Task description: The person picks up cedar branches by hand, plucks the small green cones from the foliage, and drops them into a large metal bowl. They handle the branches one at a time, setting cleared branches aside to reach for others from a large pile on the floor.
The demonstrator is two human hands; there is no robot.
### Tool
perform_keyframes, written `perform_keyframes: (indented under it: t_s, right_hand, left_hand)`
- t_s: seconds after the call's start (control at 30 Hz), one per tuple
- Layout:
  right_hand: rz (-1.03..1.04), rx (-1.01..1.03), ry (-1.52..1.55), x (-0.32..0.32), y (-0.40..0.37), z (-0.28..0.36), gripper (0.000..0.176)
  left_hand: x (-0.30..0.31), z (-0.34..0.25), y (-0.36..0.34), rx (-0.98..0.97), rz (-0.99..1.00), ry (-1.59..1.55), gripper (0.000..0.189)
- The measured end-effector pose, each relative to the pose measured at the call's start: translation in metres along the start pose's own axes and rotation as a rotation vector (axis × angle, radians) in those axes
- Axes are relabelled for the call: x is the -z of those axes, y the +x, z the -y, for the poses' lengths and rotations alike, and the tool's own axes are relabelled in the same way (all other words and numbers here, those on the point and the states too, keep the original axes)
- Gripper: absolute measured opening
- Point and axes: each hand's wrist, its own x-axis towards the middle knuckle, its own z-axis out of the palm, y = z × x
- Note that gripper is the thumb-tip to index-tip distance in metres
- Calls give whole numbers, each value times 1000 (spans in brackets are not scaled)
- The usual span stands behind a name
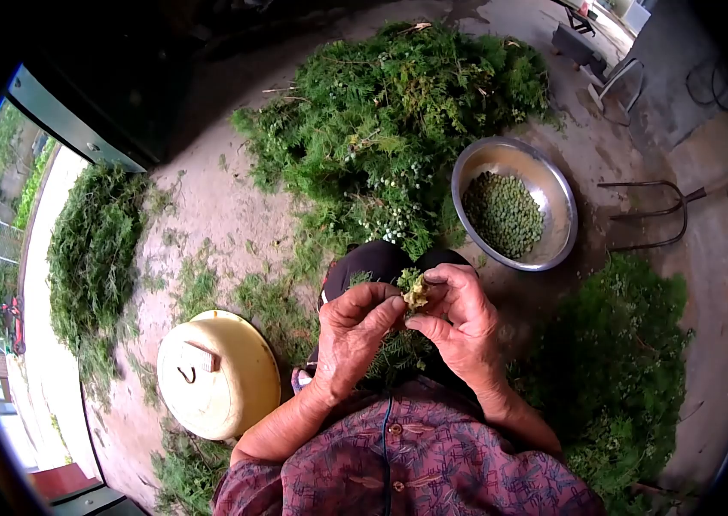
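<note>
Above my lap, my left hand (348, 335) and my right hand (464, 325) meet around a small evergreen sprig with a yellow-green, knobbly cluster (416, 292). Thumb and fingers of each hand are closed on it from opposite sides. More green foliage (400, 357) hangs below the hands, over my lap. To the right front stands a metal basin (563, 181), part filled with small round green cones (501, 215). Directly ahead lies a large heap of cut evergreen branches (390, 112), with pale bluish cones among the leaves.
At left, a yellowish basin (239, 378) sits upside down with a small block and a dark hook on it. A second branch pile (97, 241) lies by the doorway. Loose greenery (613, 370) covers the floor at right, below a metal fork head (684, 215).
</note>
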Motion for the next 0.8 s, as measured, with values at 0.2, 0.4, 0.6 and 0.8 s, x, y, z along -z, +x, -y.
perform_keyframes:
  t_s: [0.2, 0.4, 0.6, 0.8]
  right_hand:
    - [-1, 156, -319, -2, 3, 3, 47]
    - [21, 88, -278, 2, 4, -2, 45]
    - [41, 130, -318, 4, 0, 2, 34]
    - [32, 96, -239, 9, 0, -7, 18]
  left_hand:
    - [0, 4, 2, 46, 39, 6, 8]
    - [0, 3, 3, 116, 60, -37, 8]
    - [2, 7, 6, 205, 106, -22, 8]
    - [2, 7, 4, 224, 184, -7, 11]
